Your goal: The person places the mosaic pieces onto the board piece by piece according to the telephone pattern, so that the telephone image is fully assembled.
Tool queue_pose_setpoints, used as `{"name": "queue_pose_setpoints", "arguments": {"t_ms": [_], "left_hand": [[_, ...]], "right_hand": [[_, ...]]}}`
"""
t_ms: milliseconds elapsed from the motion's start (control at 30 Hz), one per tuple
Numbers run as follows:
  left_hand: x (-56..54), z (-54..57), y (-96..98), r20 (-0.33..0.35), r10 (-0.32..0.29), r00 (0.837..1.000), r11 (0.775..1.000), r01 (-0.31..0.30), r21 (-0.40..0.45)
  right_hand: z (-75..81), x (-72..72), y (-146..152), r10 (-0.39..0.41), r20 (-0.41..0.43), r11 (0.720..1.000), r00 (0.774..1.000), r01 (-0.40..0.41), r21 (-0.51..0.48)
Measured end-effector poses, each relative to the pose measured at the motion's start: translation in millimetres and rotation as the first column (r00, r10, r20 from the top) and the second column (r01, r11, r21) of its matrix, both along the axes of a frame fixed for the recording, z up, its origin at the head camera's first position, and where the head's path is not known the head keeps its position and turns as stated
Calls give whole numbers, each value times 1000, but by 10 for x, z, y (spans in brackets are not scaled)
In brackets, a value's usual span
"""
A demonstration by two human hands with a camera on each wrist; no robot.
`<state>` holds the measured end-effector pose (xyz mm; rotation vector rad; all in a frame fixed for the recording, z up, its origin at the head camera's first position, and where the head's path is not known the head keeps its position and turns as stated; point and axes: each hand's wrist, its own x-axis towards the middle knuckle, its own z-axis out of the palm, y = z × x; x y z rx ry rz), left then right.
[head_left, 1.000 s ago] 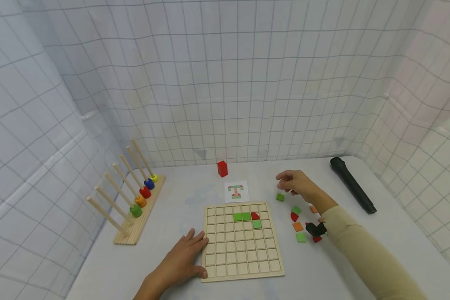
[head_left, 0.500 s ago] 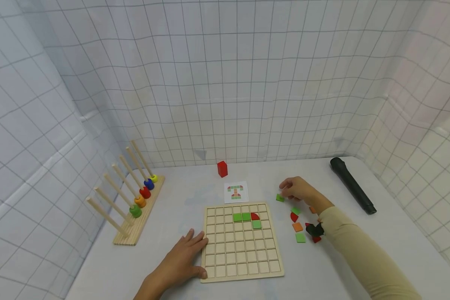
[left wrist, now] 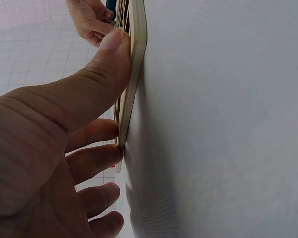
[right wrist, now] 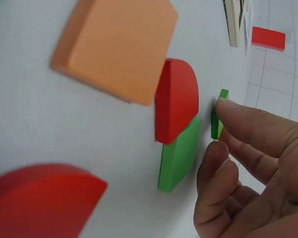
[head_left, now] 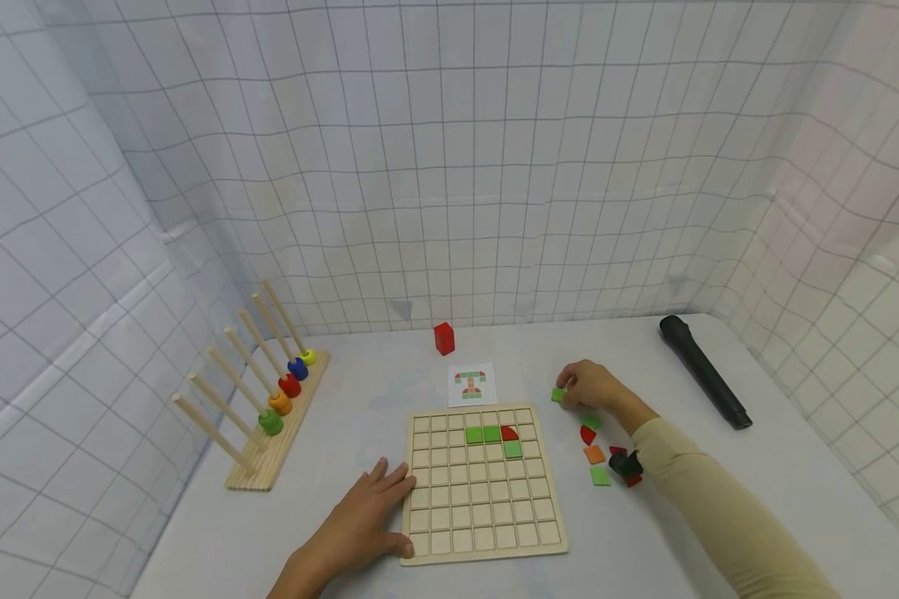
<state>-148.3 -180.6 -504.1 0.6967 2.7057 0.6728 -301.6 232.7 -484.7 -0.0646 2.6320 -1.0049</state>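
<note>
My left hand point(head_left: 367, 512) lies beside the wooden grid board point(head_left: 487, 556), thumb and fingertips touching its left edge, fingers extended. In the left wrist view the thumb point(left wrist: 109, 54) presses on the board's rim point(left wrist: 138, 29). On the board sit several green square tiles point(head_left: 475, 435) and a red quarter-circle tile point(head_left: 509, 433). Right of the board my right hand point(head_left: 593, 388) pinches a green square tile point(head_left: 558, 395) between thumb and forefinger, low over the table. The right wrist view shows that green tile point(right wrist: 218, 115) partly covered by the thumb.
Loose tiles lie right of the board, among them an orange tile point(head_left: 595, 454) and a light green tile point(head_left: 600, 476). A pattern card point(head_left: 472, 384) and a red block point(head_left: 444, 339) are behind it. A pegged bead stand point(head_left: 277, 441) is left, a black microphone point(head_left: 704, 370) right.
My right hand has come down and slightly back onto the green tile, its thumb and forefinger closing round it. The left hand and the board have stayed in place.
</note>
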Motion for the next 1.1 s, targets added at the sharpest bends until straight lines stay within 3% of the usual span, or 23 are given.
{"name": "queue_pose_setpoints", "arguments": {"t_ms": [300, 567, 833, 1100], "left_hand": [[13, 1, -10, 1, 4, 1000, 1000, -4, 8], [15, 21, -4, 4, 3, 1000, 1000, -3, 3], [12, 16, -7, 7, 7, 1000, 1000, -7, 11], [9, 8, -10, 12, 8, 1000, 1000, -8, 12]], "right_hand": [[-5, 20, -64, 8, -48, 998, 999, -6, 56], [17, 26, -69, 8, -73, 999, 997, -6, 34], [-10, 21, -51, -6, -24, 996, 1000, 4, -89], [-29, 9, -26, 2, -80, 985, 997, -16, -170]]}}
